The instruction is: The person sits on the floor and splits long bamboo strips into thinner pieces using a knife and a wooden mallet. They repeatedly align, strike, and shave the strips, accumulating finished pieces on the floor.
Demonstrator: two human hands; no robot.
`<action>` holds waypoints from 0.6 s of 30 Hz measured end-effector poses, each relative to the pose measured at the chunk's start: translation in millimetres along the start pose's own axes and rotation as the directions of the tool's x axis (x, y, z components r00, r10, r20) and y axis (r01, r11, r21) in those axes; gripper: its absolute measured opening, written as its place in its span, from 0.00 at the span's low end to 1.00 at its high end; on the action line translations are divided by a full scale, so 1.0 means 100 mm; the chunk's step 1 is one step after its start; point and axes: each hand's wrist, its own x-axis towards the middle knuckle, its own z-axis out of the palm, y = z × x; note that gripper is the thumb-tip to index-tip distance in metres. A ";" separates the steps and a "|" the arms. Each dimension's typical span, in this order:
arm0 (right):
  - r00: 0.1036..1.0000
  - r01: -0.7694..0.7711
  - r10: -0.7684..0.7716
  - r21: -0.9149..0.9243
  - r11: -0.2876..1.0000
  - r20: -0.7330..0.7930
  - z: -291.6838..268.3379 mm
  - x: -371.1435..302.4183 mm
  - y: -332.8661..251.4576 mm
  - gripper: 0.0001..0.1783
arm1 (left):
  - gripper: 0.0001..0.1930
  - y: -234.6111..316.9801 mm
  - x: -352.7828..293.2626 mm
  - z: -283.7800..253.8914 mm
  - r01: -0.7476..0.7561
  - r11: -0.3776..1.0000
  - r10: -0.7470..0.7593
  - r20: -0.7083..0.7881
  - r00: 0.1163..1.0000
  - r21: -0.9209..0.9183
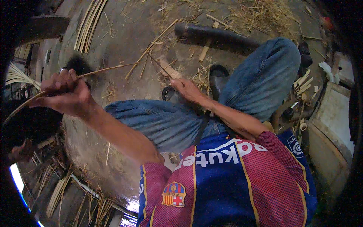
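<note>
My left hand (70, 92), raised at the left, is closed round a long thin bamboo strip (109, 69). One end of the strip runs out past the hand to the left edge; the other reaches towards the middle. My right hand (185, 90) is closed in front of my lap on a thin dark blade-like piece (160, 67), which slants up and left from the fingers. Its tip lies close to the strip's far end; whether they touch I cannot tell. Just behind the dark piece is a pale flat piece of wood (171, 70).
Loose strips (160, 39) and a dark cylinder (215, 34) lie on the floor ahead. Shavings (261, 17) are scattered farther off. Bundled pale strips (89, 28) lie far left. At the right are cut pieces (303, 82) and a worn pale panel (334, 113).
</note>
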 end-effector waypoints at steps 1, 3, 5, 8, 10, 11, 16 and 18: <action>0.995 -0.076 0.075 0.011 0.997 0.065 0.03 0.02 0.05 0.26 | 0.34 -0.01 0.02 -0.03 -0.016 1.000 0.016 0.026 1.000 -0.010; 0.989 0.131 -0.134 -0.042 0.991 -0.069 0.14 -0.09 -0.06 0.26 | 0.34 0.00 0.02 -0.11 -0.022 1.000 0.022 0.052 0.998 0.005; 0.992 0.084 -0.092 -0.086 0.993 -0.091 0.16 -0.11 -0.06 0.25 | 0.33 0.02 0.04 -0.11 -0.014 1.000 0.012 0.072 0.997 0.028; 0.991 -0.133 0.128 -0.121 0.984 -0.042 0.08 0.02 0.08 0.26 | 0.33 -0.01 0.10 -0.25 0.047 0.994 -0.032 0.138 0.990 -0.103; 0.999 -0.006 0.000 -0.115 0.993 -0.049 0.15 -0.09 0.08 0.27 | 0.33 -0.02 0.08 -0.27 0.050 0.996 -0.043 0.084 0.995 -0.075; 0.992 0.023 -0.035 -0.092 0.995 -0.125 0.15 -0.03 0.20 0.26 | 0.33 -0.05 0.07 -0.19 0.052 0.996 -0.047 0.068 0.997 -0.071; 0.989 -0.123 0.125 0.036 0.992 -0.075 0.14 0.00 0.25 0.28 | 0.28 -0.14 0.07 -0.09 -0.092 0.994 0.094 -0.026 0.995 0.058; 0.989 -0.123 0.133 0.137 0.983 -0.064 0.16 0.00 0.26 0.27 | 0.26 -0.13 -0.01 0.10 -0.166 0.950 0.217 -0.176 0.960 0.263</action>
